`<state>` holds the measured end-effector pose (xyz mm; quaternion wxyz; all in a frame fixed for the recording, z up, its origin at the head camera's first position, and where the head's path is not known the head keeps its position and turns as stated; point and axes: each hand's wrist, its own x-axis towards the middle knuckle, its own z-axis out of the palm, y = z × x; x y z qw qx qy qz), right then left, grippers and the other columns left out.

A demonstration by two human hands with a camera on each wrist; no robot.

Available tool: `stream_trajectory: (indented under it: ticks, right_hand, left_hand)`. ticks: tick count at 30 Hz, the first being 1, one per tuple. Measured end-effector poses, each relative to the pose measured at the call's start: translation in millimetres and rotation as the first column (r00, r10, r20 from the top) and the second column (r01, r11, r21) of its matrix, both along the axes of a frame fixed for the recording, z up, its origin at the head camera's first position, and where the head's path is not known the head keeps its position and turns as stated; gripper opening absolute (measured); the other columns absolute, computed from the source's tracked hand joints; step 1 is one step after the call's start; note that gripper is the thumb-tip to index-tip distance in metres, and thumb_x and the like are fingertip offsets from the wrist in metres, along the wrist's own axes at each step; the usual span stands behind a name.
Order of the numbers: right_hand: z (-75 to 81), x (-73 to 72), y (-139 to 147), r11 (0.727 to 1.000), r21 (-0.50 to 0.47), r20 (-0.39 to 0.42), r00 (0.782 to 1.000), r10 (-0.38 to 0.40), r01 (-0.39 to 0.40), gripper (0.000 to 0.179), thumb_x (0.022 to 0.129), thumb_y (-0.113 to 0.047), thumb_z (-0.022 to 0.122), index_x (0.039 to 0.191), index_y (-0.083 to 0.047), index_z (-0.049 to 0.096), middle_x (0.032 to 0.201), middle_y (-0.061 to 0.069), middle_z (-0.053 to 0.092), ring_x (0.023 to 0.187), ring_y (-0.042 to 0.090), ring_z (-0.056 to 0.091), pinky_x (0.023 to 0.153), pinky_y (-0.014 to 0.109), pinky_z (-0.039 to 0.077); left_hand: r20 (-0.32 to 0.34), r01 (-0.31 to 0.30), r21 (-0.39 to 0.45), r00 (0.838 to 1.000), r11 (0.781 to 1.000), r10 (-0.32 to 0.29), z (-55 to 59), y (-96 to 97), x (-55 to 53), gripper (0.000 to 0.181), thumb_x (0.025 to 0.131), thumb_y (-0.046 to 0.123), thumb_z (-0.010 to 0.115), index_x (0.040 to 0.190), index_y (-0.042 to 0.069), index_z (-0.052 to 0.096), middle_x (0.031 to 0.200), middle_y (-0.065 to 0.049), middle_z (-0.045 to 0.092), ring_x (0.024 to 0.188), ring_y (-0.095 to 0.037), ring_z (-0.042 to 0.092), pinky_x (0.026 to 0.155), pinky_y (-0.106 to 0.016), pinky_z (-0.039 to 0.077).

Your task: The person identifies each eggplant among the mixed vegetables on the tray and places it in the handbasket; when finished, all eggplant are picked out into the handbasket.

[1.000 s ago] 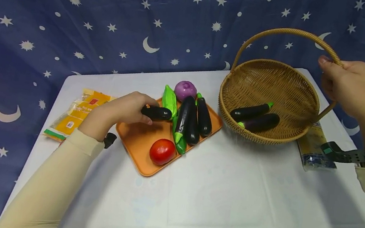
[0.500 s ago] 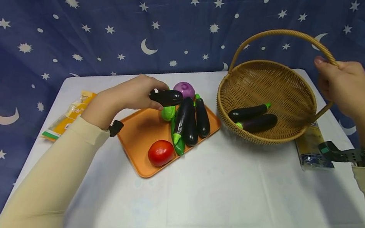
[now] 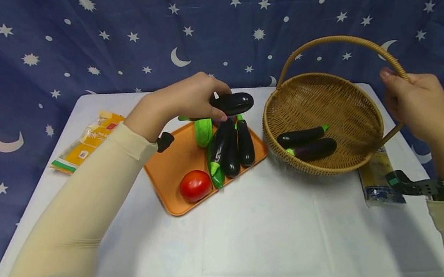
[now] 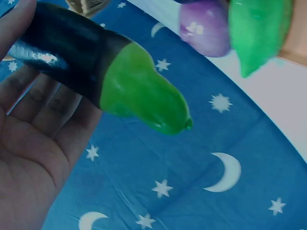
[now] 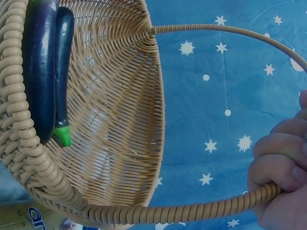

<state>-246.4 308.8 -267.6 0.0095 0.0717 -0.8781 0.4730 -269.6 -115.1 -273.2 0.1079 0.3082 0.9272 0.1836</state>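
Observation:
My left hand (image 3: pixel 196 98) grips a dark eggplant (image 3: pixel 233 103) above the back of the orange tray (image 3: pixel 166 173); its green stem end (image 4: pixel 144 96) shows in the left wrist view. My right hand (image 3: pixel 420 106) holds the handle (image 3: pixel 359 40) of a wicker basket (image 3: pixel 334 97), which tilts toward me. Inside the basket lie two eggplants, one with a green tip (image 3: pixel 301 137) and another (image 3: pixel 314 149) in front. On the tray are several more eggplants (image 3: pixel 246 143), a red tomato (image 3: pixel 196 186), and a ridged green vegetable (image 3: pixel 203 132). A purple onion (image 4: pixel 206 28) is mostly hidden behind my left hand.
A yellow plastic packet (image 3: pixel 89 141) lies at the table's left edge, partly behind my left sleeve. Another packet (image 3: pixel 381 180) lies right of the basket, partly under it. A white cloth (image 3: pixel 267 239) covers the table, and a starry curtain (image 3: pixel 108 9) hangs behind.
My left hand has lifted the eggplant off the tray and carried it up and right toward the basket. The right hand and basket have barely moved.

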Motion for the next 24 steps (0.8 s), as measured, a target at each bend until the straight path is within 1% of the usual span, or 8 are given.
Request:
stream_trajectory:
  ticks: [3, 6, 9, 13, 15, 17, 21, 24]
  right_hand:
    - [-0.3, 0.4, 0, 1.000, 0.005, 0.001, 1.000, -0.003, 0.003, 0.068, 0.104, -0.048, 0.047, 0.059, 0.002, 0.044, 0.048, 0.002, 0.030, 0.043, 0.024, 0.024, 0.048, 0.043, 0.017]
    - [-0.8, 0.8, 0, 1.000, 0.014, 0.004, 1.000, -0.008, 0.008, 0.069, 0.104, -0.050, 0.047, 0.059, 0.003, 0.044, 0.049, 0.003, 0.031, 0.043, 0.024, 0.024, 0.048, 0.043, 0.017]
    - [-1.6, 0.8, 2, 1.000, 0.017, 0.002, 1.000, -0.007, 0.007, 0.069, 0.103, -0.050, 0.047, 0.059, 0.003, 0.045, 0.049, 0.003, 0.031, 0.044, 0.025, 0.025, 0.049, 0.043, 0.017]
    - [-2.8, 0.6, 4, 1.000, 0.006, -0.001, 1.000, -0.003, 0.003, 0.069, 0.104, -0.050, 0.048, 0.060, 0.003, 0.045, 0.049, 0.003, 0.031, 0.044, 0.025, 0.025, 0.048, 0.043, 0.017]
    - [-3.3, 0.4, 5, 1.000, -0.003, -0.005, 1.000, 0.002, -0.002, 0.068, 0.104, -0.049, 0.048, 0.060, 0.003, 0.045, 0.049, 0.003, 0.031, 0.043, 0.025, 0.025, 0.048, 0.043, 0.017]
    - [-3.5, 0.4, 6, 1.000, -0.010, -0.011, 1.000, 0.008, -0.008, 0.068, 0.104, -0.048, 0.048, 0.059, 0.004, 0.044, 0.048, 0.003, 0.031, 0.043, 0.024, 0.024, 0.047, 0.043, 0.018]
    - [-3.3, 0.5, 5, 1.000, -0.026, -0.022, 1.000, 0.015, -0.016, 0.068, 0.104, -0.047, 0.048, 0.059, 0.003, 0.043, 0.047, 0.003, 0.030, 0.042, 0.024, 0.024, 0.047, 0.042, 0.018]
    - [-3.3, 0.2, 4, 1.000, -0.026, -0.025, 1.000, 0.016, -0.016, 0.068, 0.104, -0.048, 0.048, 0.059, 0.003, 0.043, 0.047, 0.003, 0.031, 0.042, 0.024, 0.024, 0.048, 0.042, 0.018]
  left_hand:
    - [-0.026, 0.039, 0.002, 0.999, 0.999, -0.039, 4.5, 11.7, -5.4, 0.045, 0.086, 0.029, 0.082, 0.124, 0.010, 0.068, 0.106, -0.001, 0.069, 0.089, -0.016, 0.064, 0.085, -0.031, 0.054]
    - [-0.047, 0.065, -0.015, 0.997, 0.998, -0.066, 9.3, 24.1, -10.2, 0.045, 0.087, 0.030, 0.081, 0.125, 0.011, 0.068, 0.107, 0.000, 0.068, 0.093, -0.017, 0.061, 0.087, -0.032, 0.052]
    - [-0.053, 0.087, -0.024, 0.995, 0.996, -0.089, 14.1, 37.5, -14.4, 0.043, 0.087, 0.029, 0.080, 0.125, 0.011, 0.068, 0.106, -0.001, 0.068, 0.094, -0.018, 0.060, 0.088, -0.033, 0.050]
    - [-0.040, 0.108, -0.037, 0.993, 0.993, -0.110, 20.0, 57.1, -19.5, 0.044, 0.087, 0.030, 0.080, 0.126, 0.013, 0.067, 0.105, 0.001, 0.069, 0.092, -0.014, 0.061, 0.088, -0.030, 0.050]
    - [-0.030, 0.116, -0.052, 0.993, 0.992, -0.118, 22.5, 67.2, -22.2, 0.046, 0.088, 0.031, 0.080, 0.128, 0.014, 0.065, 0.108, 0.002, 0.069, 0.093, -0.012, 0.061, 0.088, -0.028, 0.049]
    - [-0.030, 0.128, -0.074, 0.991, 0.989, -0.131, 24.5, 77.4, -24.6, 0.049, 0.089, 0.032, 0.079, 0.131, 0.015, 0.063, 0.112, 0.002, 0.068, 0.096, -0.011, 0.061, 0.089, -0.027, 0.049]
    - [-0.011, 0.148, -0.117, 0.989, 0.982, -0.150, 26.0, 98.2, -29.4, 0.057, 0.090, 0.035, 0.077, 0.139, 0.015, 0.057, 0.124, 0.000, 0.066, 0.109, -0.011, 0.059, 0.096, -0.027, 0.046]
    - [0.005, 0.165, -0.119, 0.986, 0.979, -0.166, 24.2, 113.6, -32.4, 0.060, 0.090, 0.036, 0.077, 0.142, 0.014, 0.056, 0.126, 0.000, 0.065, 0.112, -0.011, 0.060, 0.096, -0.027, 0.047]
